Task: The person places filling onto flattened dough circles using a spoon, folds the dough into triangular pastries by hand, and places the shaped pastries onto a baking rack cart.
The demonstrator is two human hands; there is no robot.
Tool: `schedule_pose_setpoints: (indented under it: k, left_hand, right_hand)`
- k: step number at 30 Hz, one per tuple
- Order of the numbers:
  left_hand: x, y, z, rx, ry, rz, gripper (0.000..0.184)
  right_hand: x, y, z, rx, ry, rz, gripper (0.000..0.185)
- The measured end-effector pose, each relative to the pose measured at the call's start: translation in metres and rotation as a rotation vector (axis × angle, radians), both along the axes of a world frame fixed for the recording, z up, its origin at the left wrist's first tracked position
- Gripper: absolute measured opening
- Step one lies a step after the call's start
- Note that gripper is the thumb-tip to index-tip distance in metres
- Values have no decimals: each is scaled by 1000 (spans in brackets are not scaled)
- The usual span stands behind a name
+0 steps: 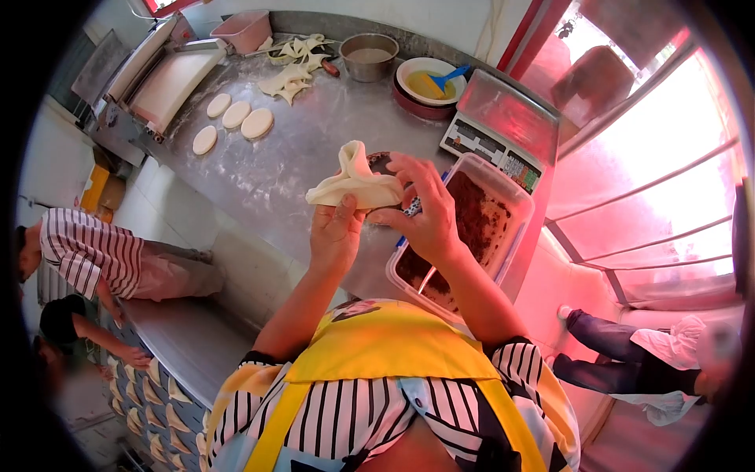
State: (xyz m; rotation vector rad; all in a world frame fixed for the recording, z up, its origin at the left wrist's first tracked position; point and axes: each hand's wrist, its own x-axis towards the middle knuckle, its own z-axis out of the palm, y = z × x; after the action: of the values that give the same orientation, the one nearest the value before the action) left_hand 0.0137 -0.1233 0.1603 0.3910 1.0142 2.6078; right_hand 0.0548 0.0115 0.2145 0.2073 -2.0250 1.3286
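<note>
A pale dough wrapper (355,187), partly folded up into a raised ridge, is held over the metal table in front of me. Dark brown filling (379,163) shows at its right side. My left hand (336,232) supports it from below, thumb pressed on the near edge. The fingers and thumb of my right hand (429,206) curl around its right side. A patterned blue-and-white handle (413,206) shows at the right palm; its other end is hidden. Below that hand sits a clear plastic box (525,206) of dark brown filling, with a thin silver utensil (427,279) in it.
Several flat dough rounds (236,115) and dough scraps (289,81) lie on the floured metal table (314,134). Behind stand a dough roller machine (177,82), a metal bowl (368,57), a bowl with a blue brush (429,80) and a scale (491,141). People stand left and right.
</note>
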Motion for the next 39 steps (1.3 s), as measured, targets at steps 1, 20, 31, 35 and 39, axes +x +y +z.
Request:
schedule_pose_setpoints:
  k: [1,20,31,35,39]
  left_hand:
    - [1,0,3,-18,18,-9,44]
    - [-23,-27,-15,-26,-52,-396,49]
    - [-11,-20,11,-166,-273,-483,56]
    - [-12,-16,13,-226,-309,-447,55]
    - [-10,-17,17,-283,-322,-483,55]
  right_hand:
    - [-1,3,-4,69,-27,28,38]
    - [-19,39,11,85,-327,348,49]
    - [-22,39,3,361,-252,493,25]
    - [-25,36,3,442,-33,403,27]
    - [-23,37,1,520,-103,394,26]
